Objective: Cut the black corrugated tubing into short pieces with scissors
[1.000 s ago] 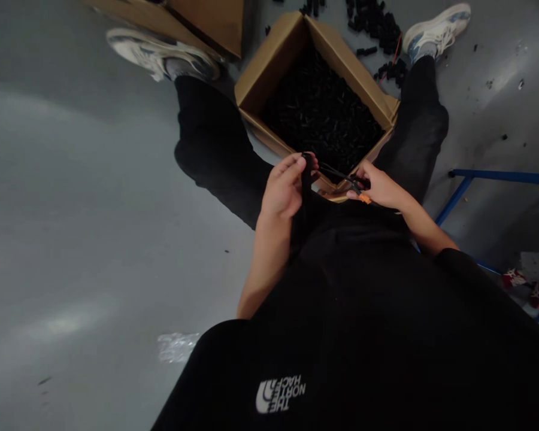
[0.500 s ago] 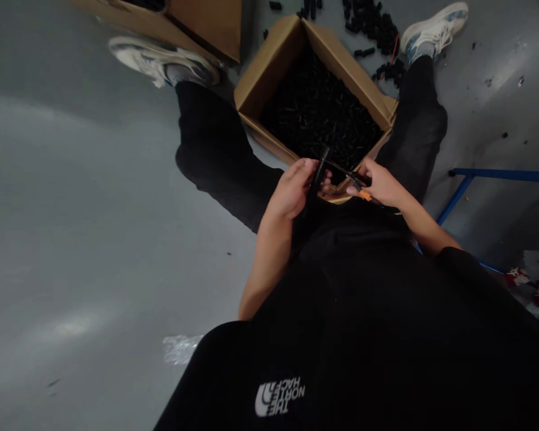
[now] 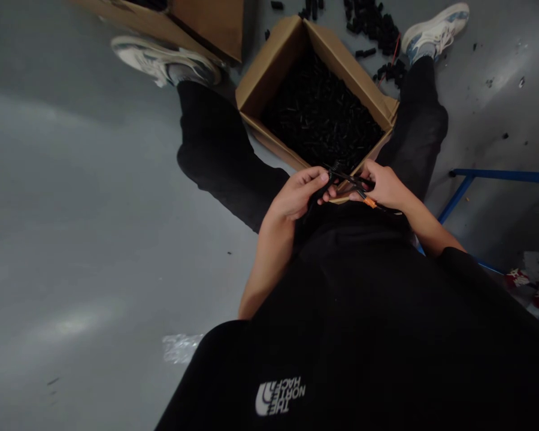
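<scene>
My left hand (image 3: 296,194) is closed around a black corrugated tube (image 3: 335,167), its ribbed end pointing up over the near edge of an open cardboard box (image 3: 266,69). In my right hand (image 3: 385,184) is a pair of dark scissors (image 3: 351,179), fingers wrapped at the handles. The blades reach left and cross the tube near its ribbed end; whether they are closed on it I cannot tell. A small orange piece (image 3: 369,202) shows beneath the right fingers. Many short black tube pieces (image 3: 318,114) fill the box between my legs.
More black pieces (image 3: 375,27) lie heaped on the floor beyond the box. A second cardboard box (image 3: 211,24) stands at the upper left, close to my shoe (image 3: 139,57). On the right is a blue metal frame (image 3: 507,175). Clear plastic (image 3: 182,348) lies on the floor at the lower left.
The tube has tilted to the right and lowered, and my left thumb has moved up along it. Its ribbed end now meets the scissor blades. My right hand stays nearly in place.
</scene>
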The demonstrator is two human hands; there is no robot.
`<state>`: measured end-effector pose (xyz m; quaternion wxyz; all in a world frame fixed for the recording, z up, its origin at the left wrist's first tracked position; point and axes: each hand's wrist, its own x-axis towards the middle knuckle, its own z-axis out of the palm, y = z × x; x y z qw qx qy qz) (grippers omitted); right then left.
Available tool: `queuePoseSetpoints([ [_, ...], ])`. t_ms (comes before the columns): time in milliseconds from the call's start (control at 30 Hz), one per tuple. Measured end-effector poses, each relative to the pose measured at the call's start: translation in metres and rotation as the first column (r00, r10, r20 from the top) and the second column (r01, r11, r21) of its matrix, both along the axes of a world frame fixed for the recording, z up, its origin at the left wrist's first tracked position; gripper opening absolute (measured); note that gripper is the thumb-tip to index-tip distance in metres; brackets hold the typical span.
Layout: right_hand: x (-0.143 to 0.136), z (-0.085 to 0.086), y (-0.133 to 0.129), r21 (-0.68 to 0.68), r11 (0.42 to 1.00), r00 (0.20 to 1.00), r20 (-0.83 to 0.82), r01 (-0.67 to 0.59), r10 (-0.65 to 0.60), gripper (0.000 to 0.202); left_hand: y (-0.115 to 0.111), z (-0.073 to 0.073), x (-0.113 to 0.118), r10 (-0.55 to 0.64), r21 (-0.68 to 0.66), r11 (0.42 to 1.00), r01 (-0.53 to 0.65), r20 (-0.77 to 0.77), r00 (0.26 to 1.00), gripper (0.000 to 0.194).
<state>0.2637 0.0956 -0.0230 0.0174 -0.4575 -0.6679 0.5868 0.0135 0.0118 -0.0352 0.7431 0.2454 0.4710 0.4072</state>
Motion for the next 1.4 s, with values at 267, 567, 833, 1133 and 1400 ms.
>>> queuePoseSetpoints([
  [267,-0.004,-0.008,-0.008,0.014,1.0,1.0,-0.009,0.017,-0.017,0.059,0.0,-0.005,-0.001,-0.025,0.003,1.0,0.025,-0.056,0.998,0.06],
  [567,-0.005,-0.007,-0.006,0.004,0.999,0.998,0.039,0.05,-0.051,0.066,-0.002,-0.008,0.012,0.105,0.07,0.993,-0.091,-0.247,0.963,0.06],
  [833,-0.004,-0.011,-0.006,0.006,0.997,0.993,0.083,0.082,-0.082,0.069,-0.008,-0.02,0.006,0.257,0.245,0.96,-0.132,-0.6,0.758,0.032],
  [1133,0.005,-0.025,-0.005,-0.012,0.998,0.996,0.073,0.059,-0.058,0.057,-0.002,-0.021,0.006,0.343,0.12,0.939,-0.322,-0.288,0.894,0.051],
  [1400,0.007,-0.01,0.005,-0.023,0.993,0.992,0.035,-0.118,0.119,0.052,0.008,-0.017,0.004,0.232,-0.131,0.967,-0.218,0.107,0.967,0.039],
])
